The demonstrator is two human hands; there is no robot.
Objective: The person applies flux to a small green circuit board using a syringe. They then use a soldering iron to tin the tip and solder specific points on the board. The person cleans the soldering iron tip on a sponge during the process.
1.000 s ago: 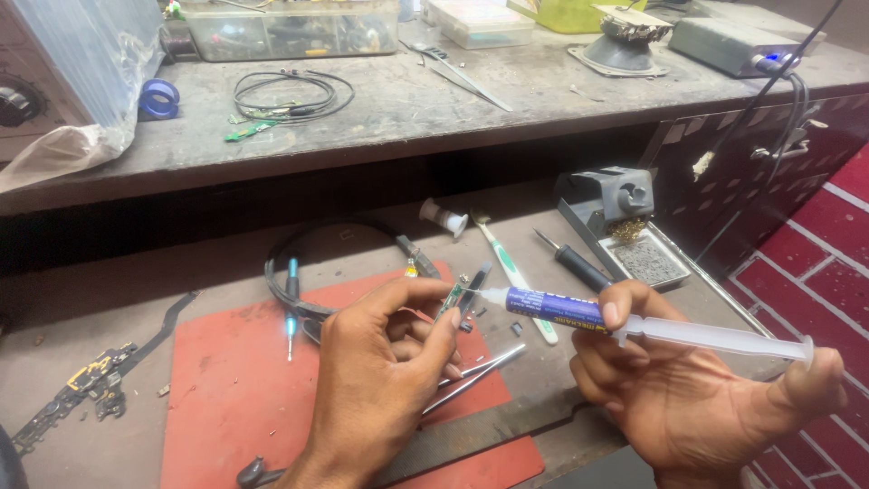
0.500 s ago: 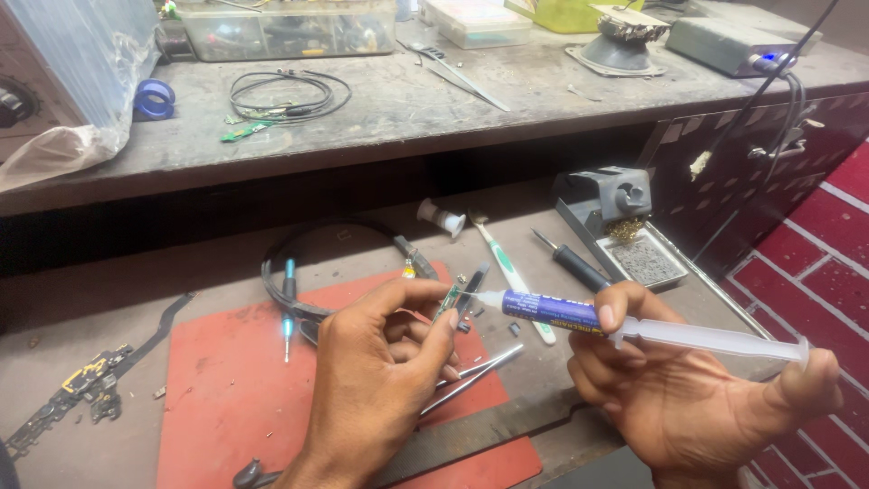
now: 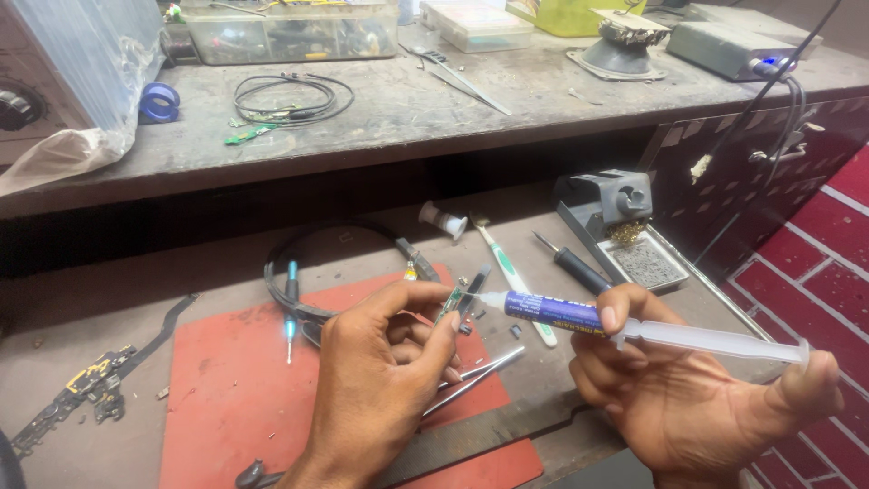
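Over the tabletop (image 3: pixel 136 272) and its red mat (image 3: pixel 217 398), my right hand (image 3: pixel 688 398) kept a clenched grip on the syringe (image 3: pixel 634 328), its tip touching the small board (image 3: pixel 453 301) pinched in my left hand (image 3: pixel 380 380), above the tweezers (image 3: pixel 475 376).

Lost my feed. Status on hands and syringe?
Left hand pinches small circuit board. Right hand holds syringe, tip at board. Nothing between.

Both hands (image 3: pixel 385 385) (image 3: pixel 674 389) curled, fingertips pinched.
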